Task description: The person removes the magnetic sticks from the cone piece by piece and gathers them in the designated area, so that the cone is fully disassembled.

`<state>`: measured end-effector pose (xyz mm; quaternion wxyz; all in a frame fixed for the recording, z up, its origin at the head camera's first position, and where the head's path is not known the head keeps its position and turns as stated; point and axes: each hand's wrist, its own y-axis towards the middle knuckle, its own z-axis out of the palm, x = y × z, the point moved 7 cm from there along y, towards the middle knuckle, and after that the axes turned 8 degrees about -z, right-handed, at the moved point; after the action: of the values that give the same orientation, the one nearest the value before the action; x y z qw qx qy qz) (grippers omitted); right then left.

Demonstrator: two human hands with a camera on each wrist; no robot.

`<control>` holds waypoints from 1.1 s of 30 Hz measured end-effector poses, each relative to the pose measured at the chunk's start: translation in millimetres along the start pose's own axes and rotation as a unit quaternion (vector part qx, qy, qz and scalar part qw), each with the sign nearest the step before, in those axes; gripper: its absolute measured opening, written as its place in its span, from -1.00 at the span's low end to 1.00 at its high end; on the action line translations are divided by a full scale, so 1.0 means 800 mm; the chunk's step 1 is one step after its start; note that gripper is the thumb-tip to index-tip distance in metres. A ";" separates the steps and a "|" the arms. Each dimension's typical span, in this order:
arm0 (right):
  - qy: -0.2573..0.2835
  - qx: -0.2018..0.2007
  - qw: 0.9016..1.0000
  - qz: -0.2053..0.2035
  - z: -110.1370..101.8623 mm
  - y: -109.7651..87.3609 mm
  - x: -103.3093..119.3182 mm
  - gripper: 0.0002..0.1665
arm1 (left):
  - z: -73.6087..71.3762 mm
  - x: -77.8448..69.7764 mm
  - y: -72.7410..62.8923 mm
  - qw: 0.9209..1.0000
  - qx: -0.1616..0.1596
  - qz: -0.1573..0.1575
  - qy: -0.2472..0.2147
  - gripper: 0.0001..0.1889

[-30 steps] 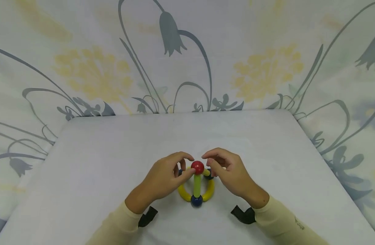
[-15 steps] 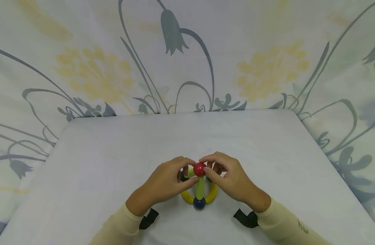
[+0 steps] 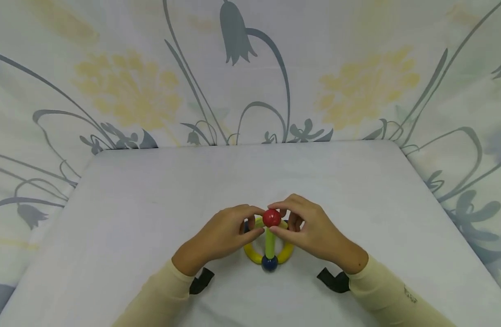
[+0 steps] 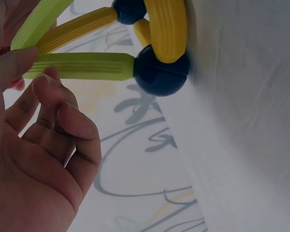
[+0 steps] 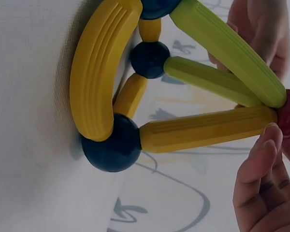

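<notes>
A toy frame of rods and balls stands on the white table. Curved yellow rods (image 5: 96, 72) and dark blue balls (image 3: 269, 263) form its ring-shaped base. Two green rods (image 4: 87, 66) and a straight yellow rod (image 5: 208, 128) lean inward and meet at a red ball (image 3: 271, 218) on top. From the right, my right hand (image 3: 315, 229) pinches the red ball between thumb and forefinger. My left hand (image 3: 221, 231) has its thumb over the upper end of a green rod, close beside the ball, with its fingers curled around there. The fingertips behind the ball are partly hidden.
The white tabletop (image 3: 160, 195) stretches out around the frame. Behind and beside it hangs a flower-patterned cloth (image 3: 144, 91). Black straps (image 3: 334, 280) show at both wrists near the cream sleeves (image 3: 160, 290).
My right hand has moved inward from beside the red ball and now grips it. The left thumb has slid off the ball to just below it. The head view has shifted slightly.
</notes>
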<state>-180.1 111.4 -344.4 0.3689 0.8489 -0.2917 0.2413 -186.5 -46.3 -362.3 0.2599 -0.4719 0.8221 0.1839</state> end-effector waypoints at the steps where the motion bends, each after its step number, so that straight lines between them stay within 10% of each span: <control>1: -0.002 0.003 1.000 -0.002 -0.001 0.000 0.000 -0.54 | 0.002 0.001 0.001 1.000 0.006 -0.003 -0.002 -0.65; 23: 0.040 0.007 0.999 -0.016 -0.003 0.000 -0.001 -0.56 | 0.020 0.013 0.007 1.000 0.027 0.002 -0.008 -0.62; 33: 0.014 0.006 0.999 -0.037 -0.005 0.006 0.004 -0.54 | 0.047 0.010 0.020 0.987 0.068 0.005 -0.144 -0.42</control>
<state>-182.0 110.6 -337.9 0.3766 0.8577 -0.2538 0.2412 -193.9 -23.4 -396.6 0.4063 -0.4173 0.7890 0.1955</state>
